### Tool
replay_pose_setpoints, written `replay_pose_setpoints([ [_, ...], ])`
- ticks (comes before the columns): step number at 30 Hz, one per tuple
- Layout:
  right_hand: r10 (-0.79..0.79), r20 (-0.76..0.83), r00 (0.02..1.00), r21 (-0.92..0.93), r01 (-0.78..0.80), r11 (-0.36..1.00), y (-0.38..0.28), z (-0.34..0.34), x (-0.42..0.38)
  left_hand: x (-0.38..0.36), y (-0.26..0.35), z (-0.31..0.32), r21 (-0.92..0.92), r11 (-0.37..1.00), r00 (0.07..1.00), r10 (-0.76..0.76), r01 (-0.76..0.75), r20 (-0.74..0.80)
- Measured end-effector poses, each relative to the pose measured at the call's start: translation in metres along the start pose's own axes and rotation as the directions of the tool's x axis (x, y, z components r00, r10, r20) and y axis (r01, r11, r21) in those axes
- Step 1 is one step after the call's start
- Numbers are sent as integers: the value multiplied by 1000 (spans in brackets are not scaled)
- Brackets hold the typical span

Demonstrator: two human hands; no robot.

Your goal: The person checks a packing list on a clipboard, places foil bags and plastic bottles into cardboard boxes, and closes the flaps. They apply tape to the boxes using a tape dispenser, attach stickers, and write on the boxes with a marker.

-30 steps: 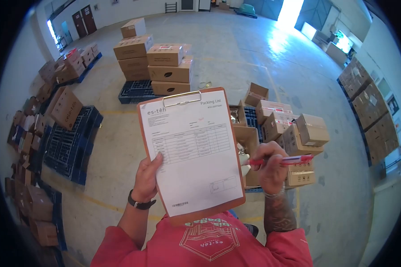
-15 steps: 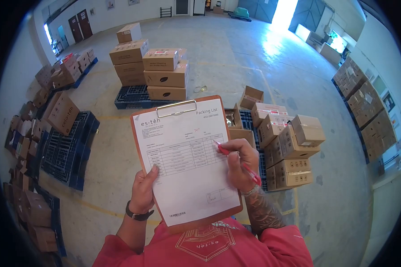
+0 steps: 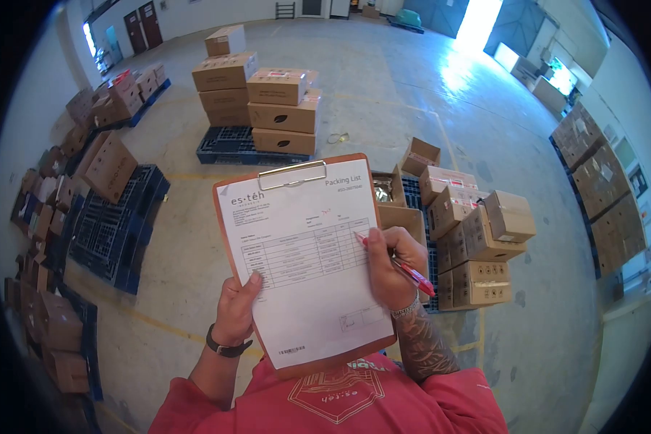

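Note:
A brown clipboard with a metal clip bears a white packing list with a printed table. My left hand grips the clipboard's left edge, its thumb lying on the paper and its other fingers hidden underneath. Over the right edge of the sheet, my right hand is closed on a red pen. The pen's tip points at the right columns of the table; whether it touches the paper I cannot tell.
Stacked cartons stand on a blue pallet ahead. More cartons are at the right, beside the clipboard. A blue pallet with one box lies left. Tall cartons line the far right.
My right hand has turned, and the pen's rear end now points further down and right. The room has shifted slightly in view, while my left hand keeps its hold on the clipboard.

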State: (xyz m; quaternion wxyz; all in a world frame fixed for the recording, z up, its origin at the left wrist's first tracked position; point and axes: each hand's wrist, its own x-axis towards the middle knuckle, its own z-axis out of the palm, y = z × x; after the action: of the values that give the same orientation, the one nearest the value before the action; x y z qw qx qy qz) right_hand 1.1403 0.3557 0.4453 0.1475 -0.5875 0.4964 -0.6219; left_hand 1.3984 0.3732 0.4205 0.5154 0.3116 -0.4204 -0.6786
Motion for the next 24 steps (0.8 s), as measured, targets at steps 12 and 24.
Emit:
replay_pose_setpoints([
  [12, -135, 205, 970, 246, 82, 966, -8, 52, -32, -36, 20, -45, 218, 975, 951, 94, -29, -293],
  [24, -121, 282, 952, 456, -21, 890, 30, 86, -22, -8, 15, -55, 131, 990, 882, 11, 58, -471],
])
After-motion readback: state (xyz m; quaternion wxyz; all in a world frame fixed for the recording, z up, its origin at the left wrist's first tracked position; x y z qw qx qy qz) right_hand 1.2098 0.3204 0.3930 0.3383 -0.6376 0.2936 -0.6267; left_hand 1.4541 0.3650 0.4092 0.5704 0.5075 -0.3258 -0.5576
